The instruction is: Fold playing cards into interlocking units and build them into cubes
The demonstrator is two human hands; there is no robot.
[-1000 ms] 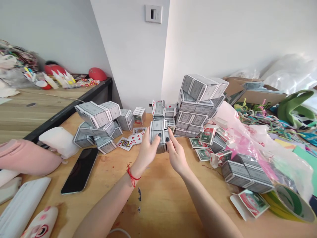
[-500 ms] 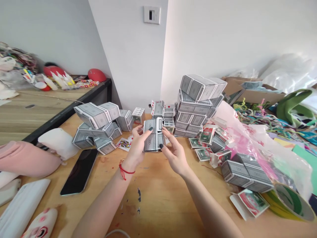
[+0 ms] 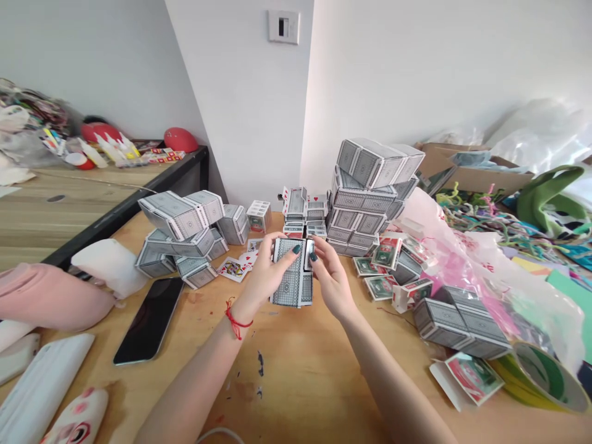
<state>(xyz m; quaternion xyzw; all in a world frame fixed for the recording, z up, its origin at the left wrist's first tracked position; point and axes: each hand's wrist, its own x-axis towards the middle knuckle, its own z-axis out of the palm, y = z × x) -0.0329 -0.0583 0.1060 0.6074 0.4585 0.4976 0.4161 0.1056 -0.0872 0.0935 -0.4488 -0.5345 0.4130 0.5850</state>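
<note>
Between my hands, above the table, is a block of playing cards [image 3: 287, 285] with grey patterned backs. My left hand [image 3: 267, 271] grips its left side, thumb across the top face. My right hand [image 3: 330, 274] is closed on the right edge, its thumb on a small pale piece [image 3: 309, 254] at the upper right corner. The fingers under the block are hidden. Behind it stand more card blocks [image 3: 295, 203]. Loose playing cards [image 3: 232, 269], face up, lie left of my left hand.
Stacked card blocks stand at left [image 3: 180, 216] and right [image 3: 361, 200]. A phone [image 3: 148, 320] lies at left. Card boxes [image 3: 380, 287], clear plastic wrap [image 3: 522, 290] and a roll of yellow tape [image 3: 539, 376] sit at right. A cardboard box [image 3: 490, 179] is farther back.
Both hands have brought the card block lower and closer to me, slightly rightward. My right thumb has moved up from the lower right side to the upper right corner.
</note>
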